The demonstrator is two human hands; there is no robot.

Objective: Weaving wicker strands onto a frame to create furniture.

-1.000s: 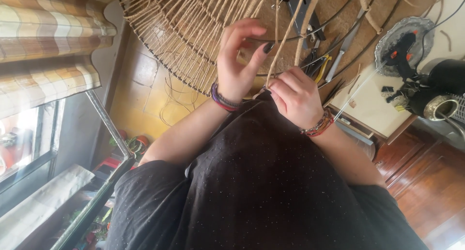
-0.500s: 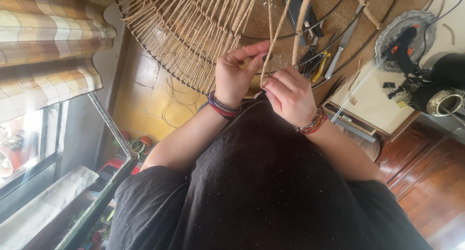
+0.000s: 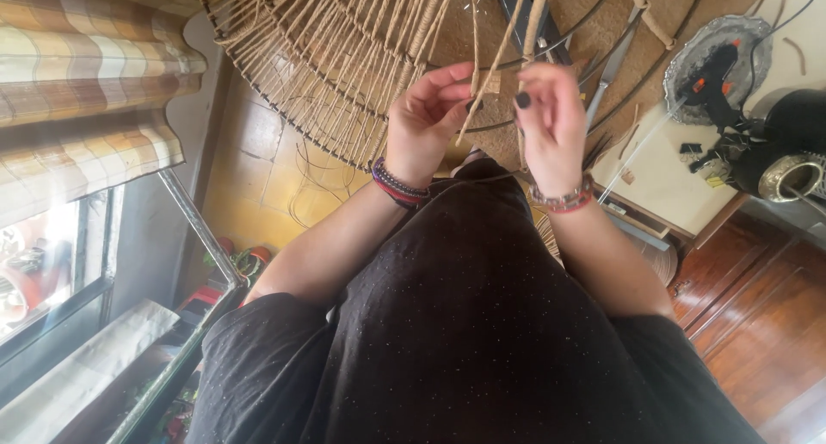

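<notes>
- My left hand (image 3: 426, 121) and right hand (image 3: 551, 121) each pinch a jute cord (image 3: 492, 65) between fingertips
- The cord runs taut, long axis away from me, slightly tilted
- Beyond, it reaches the woven wire frame (image 3: 344, 57)

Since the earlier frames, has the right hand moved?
Yes: the right hand rose up-frame from near the lap toward the frame and its cords.

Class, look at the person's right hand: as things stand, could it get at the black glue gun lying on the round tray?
Probably not at once. The right hand is busy pinching a jute cord, and the glue gun lies apart on its tray. Nothing blocks the way, though.
</notes>
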